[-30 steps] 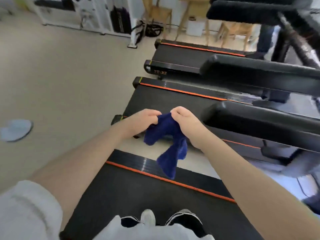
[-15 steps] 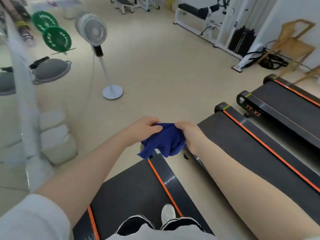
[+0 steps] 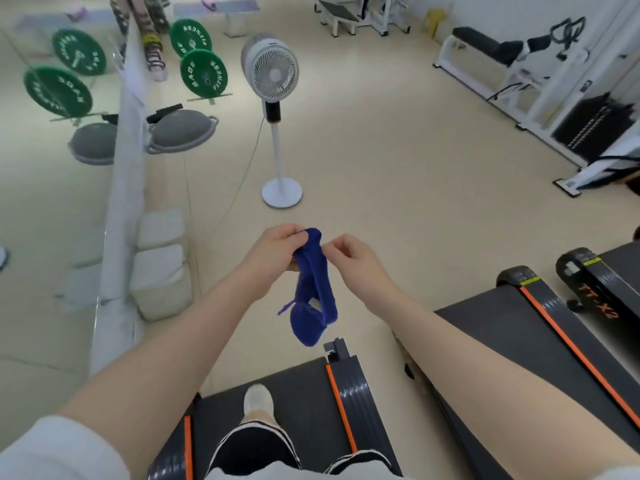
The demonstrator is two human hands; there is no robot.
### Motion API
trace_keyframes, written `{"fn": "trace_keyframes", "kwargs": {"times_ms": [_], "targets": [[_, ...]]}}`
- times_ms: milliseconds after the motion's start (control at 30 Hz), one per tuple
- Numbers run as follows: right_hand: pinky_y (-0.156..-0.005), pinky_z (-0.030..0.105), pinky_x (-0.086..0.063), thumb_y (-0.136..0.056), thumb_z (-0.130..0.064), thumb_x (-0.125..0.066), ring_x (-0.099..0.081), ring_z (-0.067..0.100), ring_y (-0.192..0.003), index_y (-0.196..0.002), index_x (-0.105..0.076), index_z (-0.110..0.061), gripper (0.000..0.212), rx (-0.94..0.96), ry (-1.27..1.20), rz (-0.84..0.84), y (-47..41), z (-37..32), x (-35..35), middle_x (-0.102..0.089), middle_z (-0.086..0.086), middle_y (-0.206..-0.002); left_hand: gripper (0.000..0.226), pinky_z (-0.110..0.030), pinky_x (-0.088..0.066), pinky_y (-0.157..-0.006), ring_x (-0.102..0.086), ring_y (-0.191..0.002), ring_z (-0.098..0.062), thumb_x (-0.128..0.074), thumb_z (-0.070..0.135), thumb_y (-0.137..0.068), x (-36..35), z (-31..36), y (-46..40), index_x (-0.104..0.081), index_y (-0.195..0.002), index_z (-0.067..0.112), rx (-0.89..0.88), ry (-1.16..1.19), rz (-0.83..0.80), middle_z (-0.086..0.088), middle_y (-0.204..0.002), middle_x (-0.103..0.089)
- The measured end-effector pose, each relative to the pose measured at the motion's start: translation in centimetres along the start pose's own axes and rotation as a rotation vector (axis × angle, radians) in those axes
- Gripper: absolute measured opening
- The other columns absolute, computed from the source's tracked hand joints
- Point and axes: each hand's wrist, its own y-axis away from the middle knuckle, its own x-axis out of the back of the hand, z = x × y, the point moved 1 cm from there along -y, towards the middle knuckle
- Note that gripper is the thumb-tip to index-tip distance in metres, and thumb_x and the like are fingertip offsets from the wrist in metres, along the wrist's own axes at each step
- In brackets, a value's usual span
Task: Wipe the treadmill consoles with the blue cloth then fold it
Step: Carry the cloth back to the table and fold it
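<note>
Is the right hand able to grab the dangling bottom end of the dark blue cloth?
Probably yes. The right hand is beside the dark blue cloth's top, which the left hand holds, and nothing lies between it and the hanging end.

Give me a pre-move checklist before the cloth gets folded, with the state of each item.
1. Blue cloth in hand: ok, the left hand grips its top end.
2. Right hand on the cloth: cannot tell, its fingertips sit at the upper edge, but a pinch is not plain.
3. Cloth spread flat for folding: not ok, it hangs bunched in a narrow strip.
4. Cloth clear of the floor and the treadmill: ok, it hangs in the air.
5. Consoles wiped: cannot tell, none is in view.
</note>
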Motion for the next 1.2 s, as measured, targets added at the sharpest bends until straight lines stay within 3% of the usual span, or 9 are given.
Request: {"fn": "trace_keyframes", "kwargs": {"times_ms": [167,333,467,567,667,767,900,1067,1200], "targets": [[-0.081,0.026,-0.046,-0.086,-0.031,-0.062,-0.056,0.008,-0.096,-0.098,-0.052,-0.020,0.019,0.091,0.117,-0.024,-8.1,-3.0,-1.2,-0.061,-0.008,-0.101,0.016,-0.017,-0.052,-0.060,-0.066,-0.068,-0.009,-0.046,0.014,-0.095,4.1,2.7,-8.3,-0.060,-0.096,0.007,-0.005,0.030,-0.050,-0.003,-0.080,-0.068],[-0.076,0.038,-0.049,-0.085,-0.024,-0.060,-0.058,0.020,-0.084,-0.101,-0.055,-0.012,0.021,0.117,0.473,0.151,-17.8,-3.9,-0.8,-0.055,0.001,-0.104,0.014,-0.016,-0.053,-0.063,-0.064,-0.071,-0.012,-0.049,0.013,-0.093,4.8,4.6,-18.0,-0.063,-0.090,0.011,-0.029,-0.015,-0.111,-0.004,-0.082,-0.067],[-0.066,0.031,-0.046,-0.089,-0.008,-0.045,-0.056,0.019,-0.076,-0.106,-0.059,-0.012,0.023,0.130,0.431,0.304,-25.3,-1.7,1.2,-0.042,-0.001,-0.108,0.014,-0.015,-0.054,-0.069,-0.066,-0.072,-0.009,-0.049,0.013,-0.093,3.3,4.6,-26.8,-0.063,-0.092,0.010,-0.092,-0.009,-0.181,-0.002,-0.083,-0.066],[-0.056,0.039,-0.053,-0.090,-0.007,-0.036,-0.057,0.024,-0.079,-0.110,-0.060,-0.015,0.032,0.109,0.451,0.385,-31.8,1.8,3.5,-0.048,0.002,-0.103,0.015,-0.010,-0.049,-0.062,-0.064,-0.066,0.000,-0.049,0.012,-0.094,1.2,3.4,-34.8,-0.063,-0.093,0.008,-0.170,-0.072,-0.245,-0.001,-0.082,-0.066],[-0.061,0.036,-0.052,-0.093,-0.012,-0.036,-0.057,0.025,-0.084,-0.118,-0.054,-0.017,0.031,0.053,0.434,0.467,-39.8,6.8,6.6,-0.060,0.003,-0.100,0.016,-0.012,-0.048,-0.065,-0.060,-0.073,-0.007,-0.050,0.013,-0.093,-2.1,1.6,-44.4,-0.065,-0.089,0.008,-0.220,-0.141,-0.274,-0.002,-0.082,-0.065],[-0.067,0.036,-0.045,-0.094,-0.014,-0.038,-0.055,0.026,-0.077,-0.098,-0.060,-0.013,0.022,0.023,0.459,0.496,-47.6,11.7,11.1,-0.062,0.006,-0.085,0.020,-0.017,-0.047,-0.068,-0.057,-0.074,-0.016,-0.051,0.014,-0.092,-6.4,0.5,-54.2,-0.064,-0.086,0.000,-0.259,-0.186,-0.314,-0.008,-0.080,-0.064],[-0.064,0.032,-0.038,-0.093,-0.008,-0.038,-0.048,0.023,-0.071,-0.083,-0.057,-0.012,0.022,-0.034,0.272,0.569,-53.0,13.5,18.1,-0.056,0.007,-0.076,0.020,-0.023,-0.046,-0.069,-0.051,-0.075,-0.019,-0.051,0.014,-0.092,-13.9,2.9,-63.6,-0.063,-0.087,-0.001,-0.277,-0.216,-0.431,-0.012,-0.083,-0.058],[-0.066,0.028,-0.038,-0.094,-0.005,-0.036,-0.049,0.019,-0.076,-0.096,-0.061,-0.005,0.026,-0.092,0.195,0.648,-58.2,15.3,28.8,-0.061,0.010,-0.085,0.023,-0.029,-0.040,-0.065,-0.044,-0.065,-0.016,-0.044,0.014,-0.092,-24.2,6.3,-73.9,-0.058,-0.077,0.002,-0.388,-0.304,-0.592,-0.004,-0.072,-0.051],[-0.058,0.012,-0.038,-0.094,-0.005,-0.036,-0.050,0.012,-0.075,-0.098,-0.061,-0.013,0.027,-0.153,0.134,0.837,-63.9,19.5,38.5,-0.060,-0.001,-0.085,0.028,-0.026,-0.034,-0.058,-0.044,-0.063,-0.013,-0.043,0.024,-0.095,-33.4,7.1,-82.7,-0.057,-0.074,0.015,-0.398,-0.356,-0.690,0.003,-0.068,-0.051]]}}
